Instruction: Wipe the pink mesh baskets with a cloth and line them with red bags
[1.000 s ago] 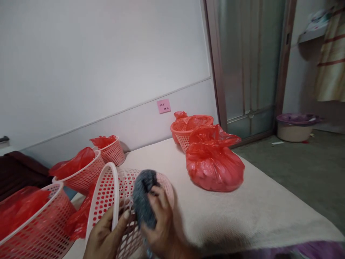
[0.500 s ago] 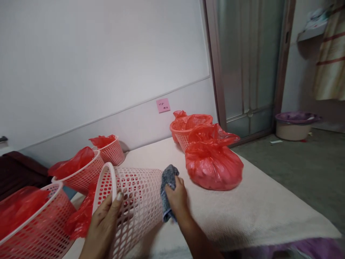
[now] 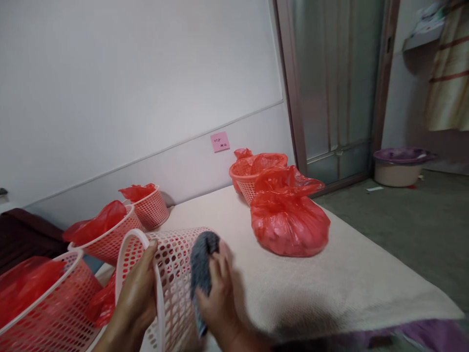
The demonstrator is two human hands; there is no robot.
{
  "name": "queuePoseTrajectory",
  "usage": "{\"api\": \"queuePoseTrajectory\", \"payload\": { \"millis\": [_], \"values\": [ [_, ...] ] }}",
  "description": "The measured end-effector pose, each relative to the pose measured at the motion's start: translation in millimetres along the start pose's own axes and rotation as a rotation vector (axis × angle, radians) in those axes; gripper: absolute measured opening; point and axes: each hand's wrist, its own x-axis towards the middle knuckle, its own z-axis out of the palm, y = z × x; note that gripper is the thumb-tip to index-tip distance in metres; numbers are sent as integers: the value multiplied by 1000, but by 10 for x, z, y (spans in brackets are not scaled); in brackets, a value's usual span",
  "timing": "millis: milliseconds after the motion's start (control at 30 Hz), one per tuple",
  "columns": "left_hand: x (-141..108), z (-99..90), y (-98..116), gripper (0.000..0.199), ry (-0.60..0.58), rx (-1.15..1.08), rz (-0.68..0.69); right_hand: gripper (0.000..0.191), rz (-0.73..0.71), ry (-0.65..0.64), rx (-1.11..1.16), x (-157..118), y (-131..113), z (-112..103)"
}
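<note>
A pale pink plastic basket (image 3: 179, 264) with a lattice of holes lies tilted on its side, its rim toward the left. My left hand (image 3: 141, 288) grips that rim, thumb outside and the other fingers hidden inside. In my right hand (image 3: 218, 293) is a grey-blue cloth (image 3: 201, 274), pressed against the basket's outer side near its base. Part of the cloth is hidden under the fingers. A full red plastic bag (image 3: 291, 225) sits on the light cover to the right of my right hand.
Several pink baskets with red bags stand at left, including a near basket (image 3: 47, 303). A basket (image 3: 249, 183) with a red bag stands behind the full bag. A pink note (image 3: 220, 142) is on the wall. Beyond the bed cover (image 3: 348, 278), a basin (image 3: 397, 168) stands on the floor.
My right hand and the cloth have moved left and down along the basket's side. My left hand keeps the rim, and the basket has turned slightly.
</note>
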Motion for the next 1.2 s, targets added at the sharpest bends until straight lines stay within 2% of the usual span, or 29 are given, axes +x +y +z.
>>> {"api": "queuePoseTrajectory", "payload": {
  "millis": [67,133,167,267,367,467,567,633,700,800,900,967,1000,1033,1067,1133,1200],
  "values": [
    [-5,19,-1,17,31,18,-5,43,350,92,-45,205,221,-29],
    [11,-7,-12,18,26,-5,6,35,485,103,-57,305,336,-45],
    [27,-30,-18,19,27,-20,5,34,509,96,-56,307,331,-52],
    [94,-91,-34,21,24,-82,4,39,403,43,2,149,57,-89],
    [158,-96,-46,20,23,-153,25,41,124,-105,162,-112,-378,-114],
    [199,-50,-71,19,17,-224,29,56,25,-142,145,-321,-639,-40],
    [213,27,-92,21,-28,-280,2,76,63,-56,11,-421,-674,100],
    [201,95,-90,25,-77,-317,-18,82,104,-6,-65,-417,-645,151],
    [179,166,-85,29,-112,-343,-18,85,85,3,-98,-355,-610,127],
    [167,204,-158,26,-210,-287,-41,80,0,-46,-39,-159,-550,-31],
    [192,31,-418,27,-371,-121,-19,61,5,-29,72,113,-459,-235],
    [194,-222,-658,40,-437,135,108,49,70,6,127,289,-377,-351],
    [184,-372,-773,45,-531,352,192,45,123,10,161,365,-332,-400],
    [167,-523,-873,53,-577,566,358,41,185,6,203,429,-286,-441],
    [146,-663,-952,68,-706,798,495,37,249,1,249,479,-242,-476],
    [111,-872,-1041,64,-750,1153,804,34,328,1,329,536,-175,-524],
    [92,-954,-1042,50,-709,1339,1124,33,332,5,361,540,-151,-550]
  ]
}}
